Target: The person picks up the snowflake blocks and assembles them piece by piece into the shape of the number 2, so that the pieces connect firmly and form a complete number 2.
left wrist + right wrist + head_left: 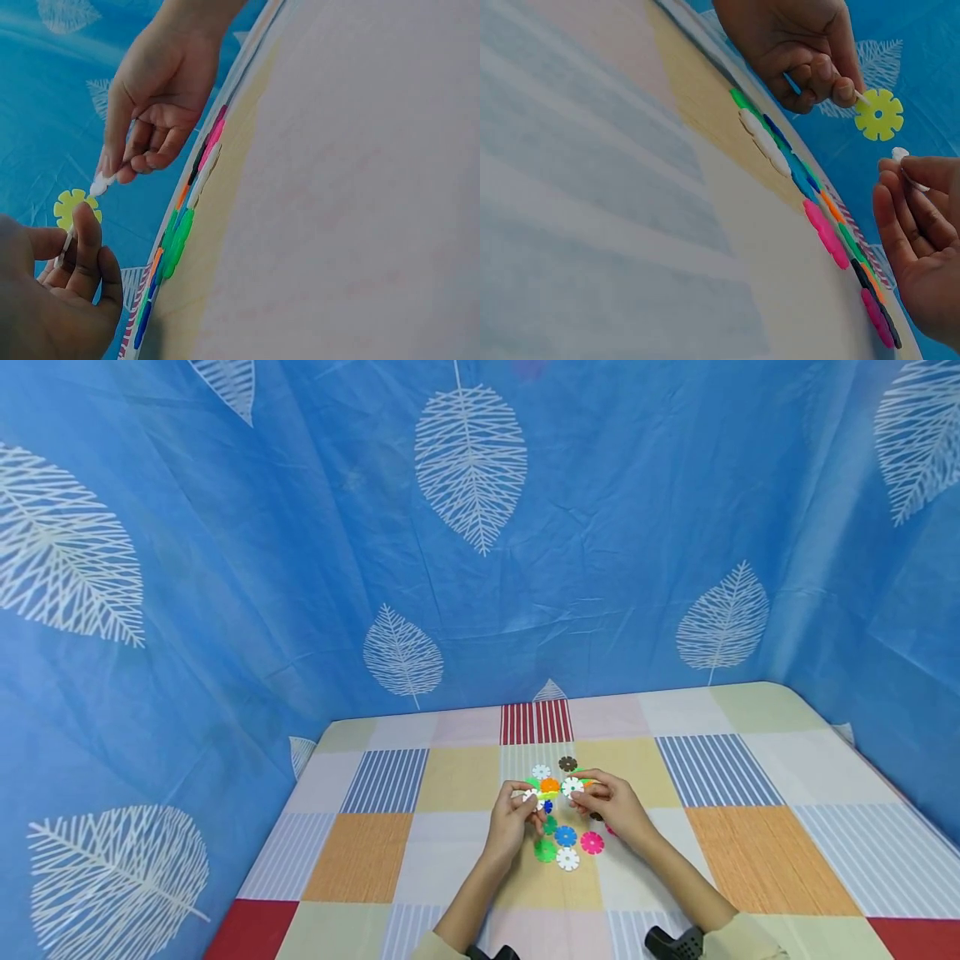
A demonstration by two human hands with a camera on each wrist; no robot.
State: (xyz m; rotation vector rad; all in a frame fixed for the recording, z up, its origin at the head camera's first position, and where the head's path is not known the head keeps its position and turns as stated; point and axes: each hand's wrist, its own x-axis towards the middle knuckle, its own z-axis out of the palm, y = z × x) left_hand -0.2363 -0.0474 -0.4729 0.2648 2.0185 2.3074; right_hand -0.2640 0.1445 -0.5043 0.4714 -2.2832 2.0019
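My left hand (pixel 510 822) pinches a white notched disc (pixel 532 797) between thumb and fingers. Joined to that disc at its edge is a yellow snowflake-shaped disc (pixel 879 115), standing out toward the other hand. My right hand (pixel 617 806) pinches another white notched disc (pixel 572 788), its face turned to the head camera. Both hands are raised over the table, the right one's white disc close to the yellow one. In the left wrist view, the right hand's white disc (pixel 102 184) overlaps the edge of the yellow disc.
Loose notched discs lie on the patchwork tablecloth (pixel 360 856) under and around the hands: a blue disc (pixel 566 836), a pink disc (pixel 592 842), a green disc (pixel 545 850), a white disc (pixel 567 859), a brown disc (pixel 567 763) and several others. A blue leaf-patterned curtain (pixel 585 610) hangs behind.
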